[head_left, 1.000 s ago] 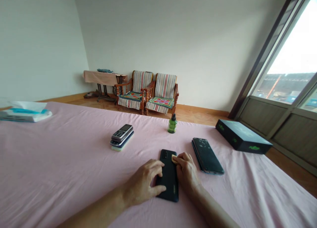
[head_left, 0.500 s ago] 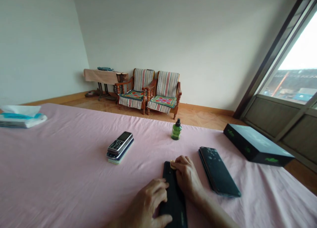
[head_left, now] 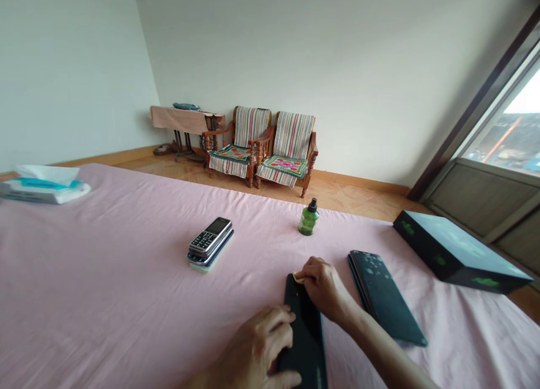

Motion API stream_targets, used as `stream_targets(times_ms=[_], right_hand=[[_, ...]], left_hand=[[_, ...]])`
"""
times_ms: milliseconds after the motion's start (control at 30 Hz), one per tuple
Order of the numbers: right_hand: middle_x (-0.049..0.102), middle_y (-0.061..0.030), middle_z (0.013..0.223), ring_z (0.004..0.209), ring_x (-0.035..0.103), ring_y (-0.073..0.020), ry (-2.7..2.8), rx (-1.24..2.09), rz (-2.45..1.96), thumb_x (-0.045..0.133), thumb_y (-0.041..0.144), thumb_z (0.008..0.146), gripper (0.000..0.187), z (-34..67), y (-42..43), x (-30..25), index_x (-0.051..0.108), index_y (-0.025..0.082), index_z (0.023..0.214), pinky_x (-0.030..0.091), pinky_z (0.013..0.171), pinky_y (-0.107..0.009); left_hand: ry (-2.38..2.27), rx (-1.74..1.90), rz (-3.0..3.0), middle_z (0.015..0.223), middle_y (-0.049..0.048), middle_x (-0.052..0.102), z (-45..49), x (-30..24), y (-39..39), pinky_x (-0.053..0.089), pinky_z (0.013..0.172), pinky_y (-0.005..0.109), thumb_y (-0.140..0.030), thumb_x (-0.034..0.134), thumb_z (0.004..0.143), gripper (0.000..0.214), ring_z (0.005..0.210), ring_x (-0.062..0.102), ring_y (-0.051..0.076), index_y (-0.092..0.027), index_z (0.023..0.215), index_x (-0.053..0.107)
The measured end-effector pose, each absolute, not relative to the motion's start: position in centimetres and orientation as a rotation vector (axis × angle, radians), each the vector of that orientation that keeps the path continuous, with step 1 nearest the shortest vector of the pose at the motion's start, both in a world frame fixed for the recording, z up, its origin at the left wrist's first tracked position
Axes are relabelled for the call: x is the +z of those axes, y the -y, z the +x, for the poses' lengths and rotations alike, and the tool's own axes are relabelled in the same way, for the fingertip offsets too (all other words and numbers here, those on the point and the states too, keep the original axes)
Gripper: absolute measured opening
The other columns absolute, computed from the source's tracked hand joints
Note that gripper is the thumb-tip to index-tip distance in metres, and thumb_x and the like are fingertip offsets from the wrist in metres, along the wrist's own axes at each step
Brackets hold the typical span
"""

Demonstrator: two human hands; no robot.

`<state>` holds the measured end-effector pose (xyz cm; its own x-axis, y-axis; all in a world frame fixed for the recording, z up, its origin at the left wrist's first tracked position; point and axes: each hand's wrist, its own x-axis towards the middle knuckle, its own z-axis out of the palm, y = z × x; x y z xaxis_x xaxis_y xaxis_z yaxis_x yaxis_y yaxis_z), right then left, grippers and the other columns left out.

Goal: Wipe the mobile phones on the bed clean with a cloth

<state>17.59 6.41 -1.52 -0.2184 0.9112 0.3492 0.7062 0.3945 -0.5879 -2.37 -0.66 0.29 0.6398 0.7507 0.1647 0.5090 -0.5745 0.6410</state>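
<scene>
A black smartphone [head_left: 304,335] lies lengthwise on the pink sheet [head_left: 105,276] in front of me. My left hand [head_left: 259,347] rests on its left edge with the fingers curled against it, holding it in place. My right hand [head_left: 323,287] is closed at the phone's far end, pinching a small yellowish pad [head_left: 297,277] pressed onto the phone's top corner.
To the right lies a stack of dark smartphones [head_left: 383,296], then a black box [head_left: 455,251]. A small green bottle [head_left: 309,218] stands behind. A pile of phones topped by a keypad phone [head_left: 210,242] sits at left centre. A tissue pack [head_left: 42,183] lies far left.
The view has shifted, so things sit a little differently in frame. My right hand with the pad stays at the phone's far end, and my left hand keeps its hold on the edge.
</scene>
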Motion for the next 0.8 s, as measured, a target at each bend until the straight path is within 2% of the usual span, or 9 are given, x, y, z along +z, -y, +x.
stream_targets(times_ms=[233, 500, 800], right_hand=[[0.065, -0.0042, 0.077, 0.078, 0.059, -0.0165, 2.039, 0.44, -1.311, 0.05, -0.004, 0.071, 0.036, 16.9, -6.9, -1.8, 0.076, 0.02, 0.076, 0.046, 0.073, -0.026], [0.065, -0.0027, 0.078, 0.079, 0.057, -0.0147, 2.171, 0.488, -1.188, 0.049, -0.008, 0.068, 0.04, 17.2, -7.2, -0.8, 0.075, 0.02, 0.076, 0.044, 0.077, -0.026], [0.063, -0.0026, 0.078, 0.08, 0.056, -0.0148, 2.291, 0.48, -1.167, 0.051, -0.005, 0.071, 0.035, 16.9, -6.2, 0.4, 0.075, 0.021, 0.075, 0.044, 0.077, -0.026]], left_hand=[[-1.01, 0.479, 2.319, 0.123, 0.0035, 0.061, -2.2, 1.2, 0.7, 0.043, 0.1, 0.029, -0.016, 0.085, 0.061, 0.032, 0.114, 0.056, 0.023, -0.018, 0.085, 0.063], [-1.011, 0.441, 2.306, 0.125, 0.0044, 0.06, -2.3, 1.2, 0.9, 0.042, 0.101, 0.032, -0.018, 0.084, 0.064, 0.03, 0.115, 0.054, 0.024, -0.018, 0.087, 0.064], [-0.994, 0.494, 2.359, 0.122, 0.0054, 0.061, -2.1, 1.4, 0.8, 0.042, 0.1, 0.036, -0.019, 0.085, 0.064, 0.03, 0.115, 0.053, 0.025, -0.018, 0.085, 0.064]])
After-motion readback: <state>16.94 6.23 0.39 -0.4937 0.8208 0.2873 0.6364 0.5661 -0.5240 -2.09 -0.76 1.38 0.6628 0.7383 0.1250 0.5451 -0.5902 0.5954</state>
